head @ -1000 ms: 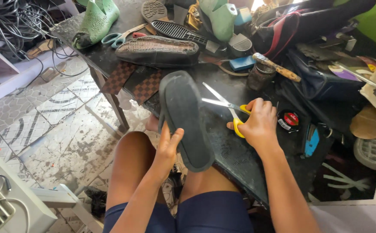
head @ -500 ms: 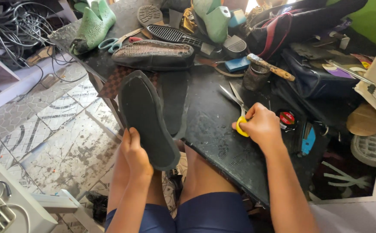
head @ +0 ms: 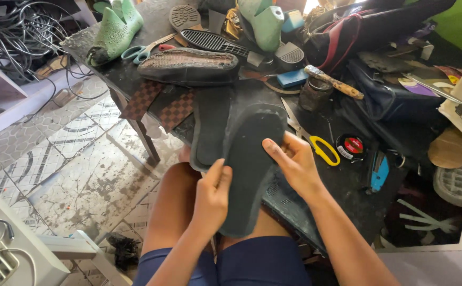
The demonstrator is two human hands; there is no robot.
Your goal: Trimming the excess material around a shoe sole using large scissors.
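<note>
Both hands hold a dark insole (head: 252, 169), a flat, matte, foot-shaped cut-out with a rounded toe pointing up and away, tilted over the lap at the near edge of the counter (head: 342, 180). The left hand (head: 212, 198) has its grip closed on the insole's lower left edge, thumb on top and fingers wrapped behind. The right hand (head: 294, 161) grips the right edge near the middle, thumb pressed flat on the upper face, fingers curled underneath.

Just behind the insole, partly covered by it, lies a second sole (head: 210, 130) of the same dark, dull material, hanging over the counter's edge. Right of the right hand, yellow-handled scissors (head: 310, 140) lie on the dark, scuffed top with steel blades shut. Further back rests a shoe (head: 188, 66) turned sole-up, its bottom rough and brownish. Two checked patches (head: 159, 103), brown and black, hang over the counter's front. A ribbed black outsole (head: 215, 42) lies beyond, near green foot-shaped lasts (head: 117, 29), smooth and plastic-looking. Teal-handled scissors (head: 141, 50) lie beside them. A wooden-handled tool (head: 334, 82) sticks out of a small tin. The floor (head: 77, 164) is patterned tile, stained and worn.
</note>
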